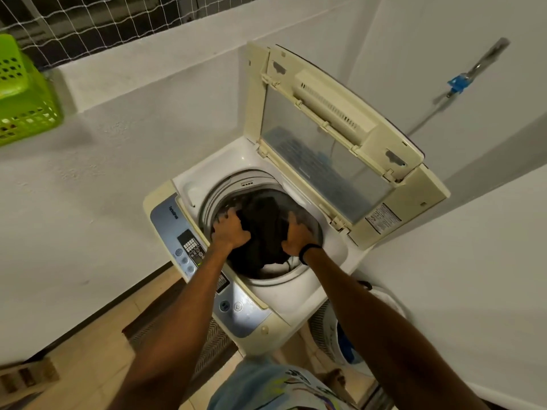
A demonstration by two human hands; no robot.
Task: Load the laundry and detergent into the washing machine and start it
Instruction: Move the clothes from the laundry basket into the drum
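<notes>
Stands over a top-loading washing machine [266, 306] set in a corner between white walls, its lid [340, 128] folded up and leaning back. Reaches both arms down into the drum [225, 184]. Grips the dark laundry [266, 226] with the left hand [231, 229], fingers curled into the cloth at its left edge, close to the drum's rim. Grips the same dark heap with the right hand [297, 235], thumb raised along the cloth and the other fingers tucked into it, mostly out of sight. Wears a black band [309, 251] on the right wrist. Holds the heap inside the drum mouth, above a bit of white cloth [275, 266] lying lower toward the near side. Shows a blue-grey control panel [189, 244] along the machine's near-left edge, partly crossed by the left forearm. Shows a green basket [26, 108] up on a ledge at far left, below netting, well apart from the machine. Shows a white basket [322, 327] on the tiled floor just beside the machine on the right, something blue inside it. Shows a tap [458, 82] with a blue fitting on the right wall, behind the lid.
</notes>
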